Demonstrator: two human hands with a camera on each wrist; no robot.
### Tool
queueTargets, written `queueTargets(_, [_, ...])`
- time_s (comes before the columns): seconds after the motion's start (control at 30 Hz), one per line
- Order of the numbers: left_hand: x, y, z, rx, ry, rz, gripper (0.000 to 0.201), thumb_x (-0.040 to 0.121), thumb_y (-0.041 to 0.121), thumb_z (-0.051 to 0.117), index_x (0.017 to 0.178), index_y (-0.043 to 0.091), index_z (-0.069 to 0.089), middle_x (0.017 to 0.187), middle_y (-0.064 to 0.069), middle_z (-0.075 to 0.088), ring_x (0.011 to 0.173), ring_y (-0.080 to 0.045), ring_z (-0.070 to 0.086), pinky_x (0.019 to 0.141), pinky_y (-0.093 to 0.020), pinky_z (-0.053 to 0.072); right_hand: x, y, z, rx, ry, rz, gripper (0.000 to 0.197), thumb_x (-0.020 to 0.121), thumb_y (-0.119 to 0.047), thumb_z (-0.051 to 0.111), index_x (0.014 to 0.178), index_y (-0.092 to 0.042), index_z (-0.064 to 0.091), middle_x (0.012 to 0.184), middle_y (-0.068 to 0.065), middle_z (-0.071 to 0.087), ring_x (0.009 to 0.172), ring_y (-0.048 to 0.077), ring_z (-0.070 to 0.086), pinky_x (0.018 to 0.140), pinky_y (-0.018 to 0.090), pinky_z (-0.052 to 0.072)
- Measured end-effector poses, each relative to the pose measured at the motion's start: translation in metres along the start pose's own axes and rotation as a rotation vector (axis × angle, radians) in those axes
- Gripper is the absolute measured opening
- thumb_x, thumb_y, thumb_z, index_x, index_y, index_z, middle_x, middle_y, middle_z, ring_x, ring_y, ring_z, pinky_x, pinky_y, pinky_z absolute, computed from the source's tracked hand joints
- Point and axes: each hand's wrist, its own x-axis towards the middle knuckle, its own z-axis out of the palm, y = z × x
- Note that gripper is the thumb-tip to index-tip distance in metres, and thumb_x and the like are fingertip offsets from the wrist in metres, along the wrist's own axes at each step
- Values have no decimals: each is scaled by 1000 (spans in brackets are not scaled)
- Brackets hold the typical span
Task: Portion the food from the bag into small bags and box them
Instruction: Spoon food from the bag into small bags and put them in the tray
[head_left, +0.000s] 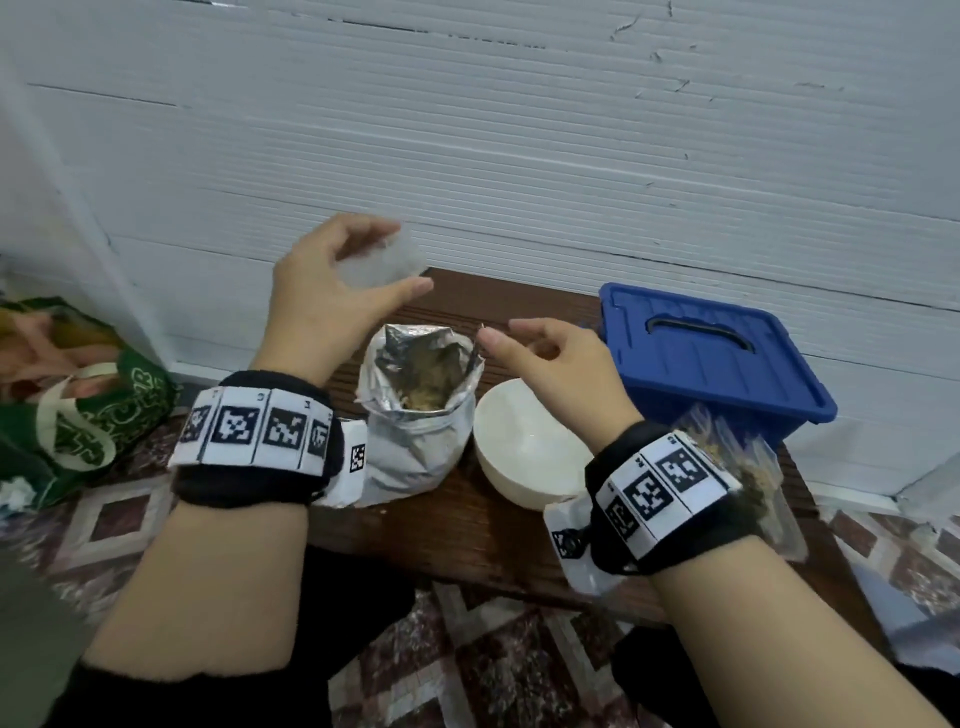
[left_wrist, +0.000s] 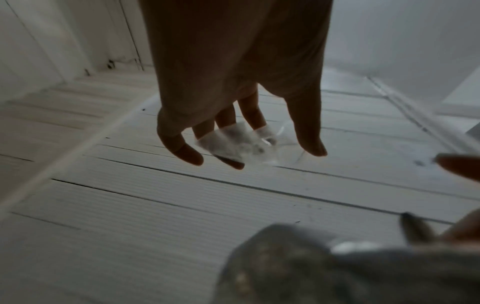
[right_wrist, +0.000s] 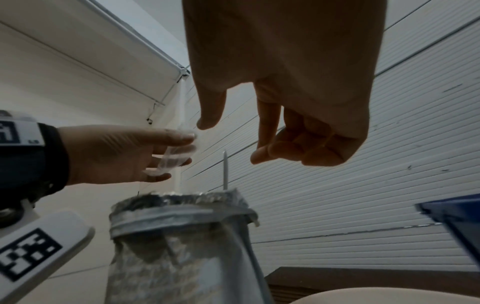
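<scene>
The small clear bag (head_left: 382, 262) is being held up in the left hand (head_left: 332, 296), pinched between curled fingers and thumb, at eleven o'clock above the upright foil bag (head_left: 421, 400). The right hand (head_left: 550, 358), loosely curled and empty, is hovering at three o'clock, nearer the foil mouth.

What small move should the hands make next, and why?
Probably the right hand should reach to the small clear bag and help open its mouth. The left hand holds it, seemingly empty, above the open foil bag of food, and the right hand holds nothing.
</scene>
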Motion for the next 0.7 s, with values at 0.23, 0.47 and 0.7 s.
queueTargets(0.23, [-8, -34, -7, 88, -276, -188, 41, 64, 30, 86, 95, 40, 60, 101, 20, 61, 92, 8, 55, 73, -9, 43, 15, -5, 37, -204, 83, -148, 22, 91, -32, 62, 92, -14, 74, 74, -7, 64, 75, 9, 57, 78, 29, 48])
queueTargets(0.47, [-10, -41, -5, 125, -349, -138, 42, 65, 25, 86, 101, 32, 65, 99, 18, 64, 85, 10, 56, 68, -2, 45, 11, 3, 43, -498, 156, -539, 22, 89, -29, 55, 82, -18, 72, 76, -2, 64, 75, 24, 56, 69, 38, 41])
queueTargets(0.7, [-11, -41, -2, 176, -325, -96, 43, 65, 30, 87, 103, 32, 66, 96, 21, 63, 83, 16, 55, 70, 0, 42, 11, 9, 51, -270, 49, -331, 21, 91, -19, 61, 80, -7, 74, 75, 5, 68, 78, 22, 58, 75, 34, 42])
